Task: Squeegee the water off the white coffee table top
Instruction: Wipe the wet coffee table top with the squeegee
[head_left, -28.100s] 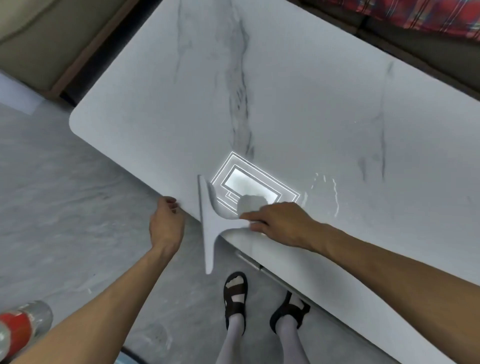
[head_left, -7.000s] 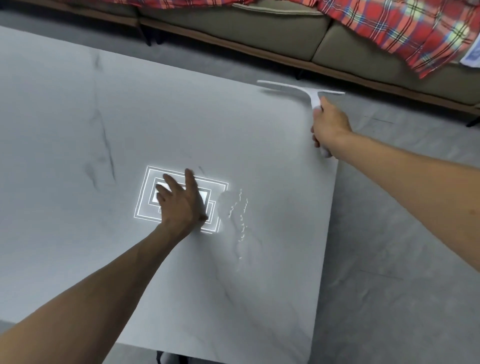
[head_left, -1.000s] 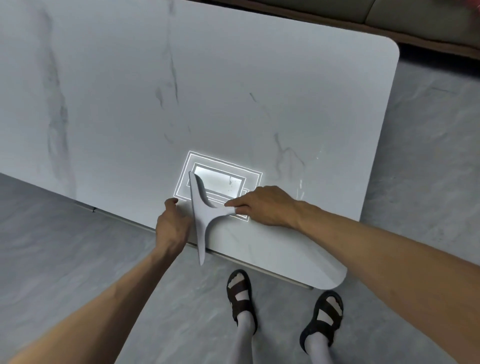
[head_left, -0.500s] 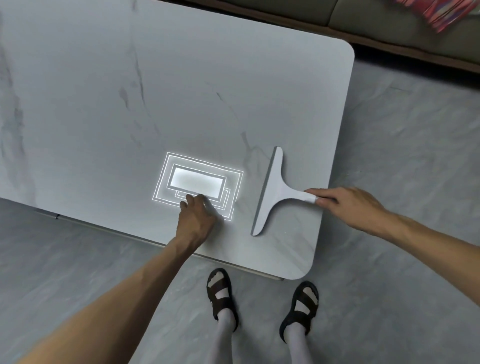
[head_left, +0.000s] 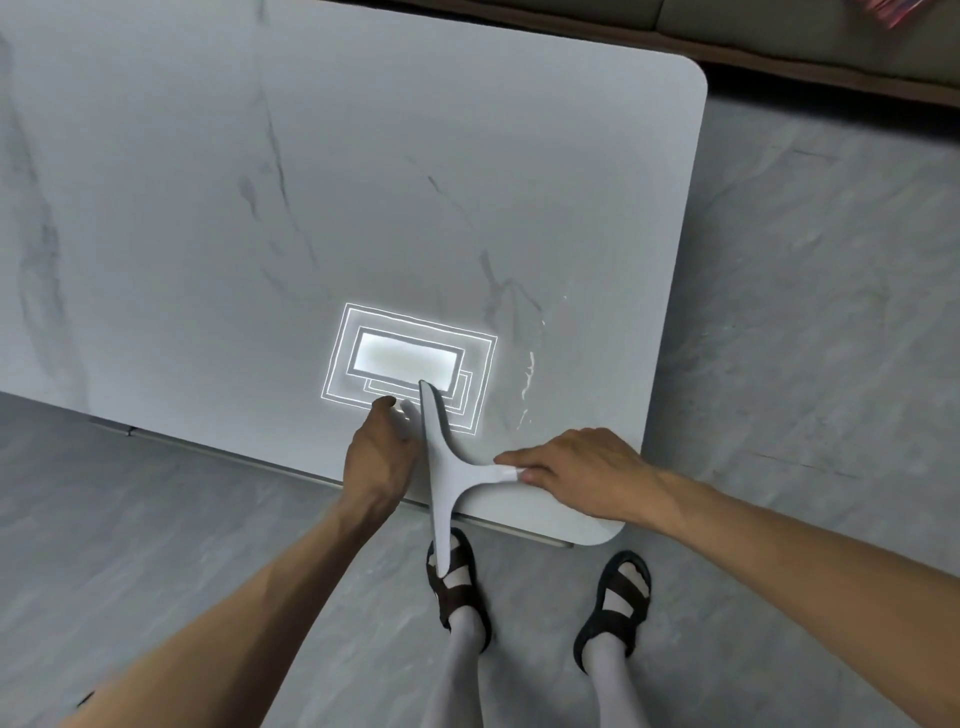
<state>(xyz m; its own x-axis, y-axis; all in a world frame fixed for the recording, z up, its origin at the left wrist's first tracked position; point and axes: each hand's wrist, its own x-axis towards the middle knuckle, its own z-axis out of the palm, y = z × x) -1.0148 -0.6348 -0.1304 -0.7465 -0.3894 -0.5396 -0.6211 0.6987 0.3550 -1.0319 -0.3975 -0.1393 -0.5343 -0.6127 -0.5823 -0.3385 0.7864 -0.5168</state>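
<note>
The white marble-patterned coffee table top (head_left: 363, 182) fills the upper view, its near right corner rounded. A white T-shaped squeegee (head_left: 441, 467) lies across the near edge, its blade running from the table out over the floor. My right hand (head_left: 576, 473) grips the squeegee's handle. My left hand (head_left: 382, 452) rests on the table just left of the blade, fingers spread flat. A thin streak of water drops (head_left: 527, 379) glints to the right of the blade. A bright rectangular ceiling-light reflection (head_left: 405, 358) sits just beyond the blade tip.
Grey tiled floor (head_left: 805, 338) lies to the right of and below the table. My feet in dark sandals (head_left: 457, 587) stand at the near edge, under the blade's end. A sofa base (head_left: 779, 47) runs along the far side.
My right hand swept the squeegee leftward from the table's right end to the near edge, the blade now overhanging the floor. My left hand stayed beside the light reflection.
</note>
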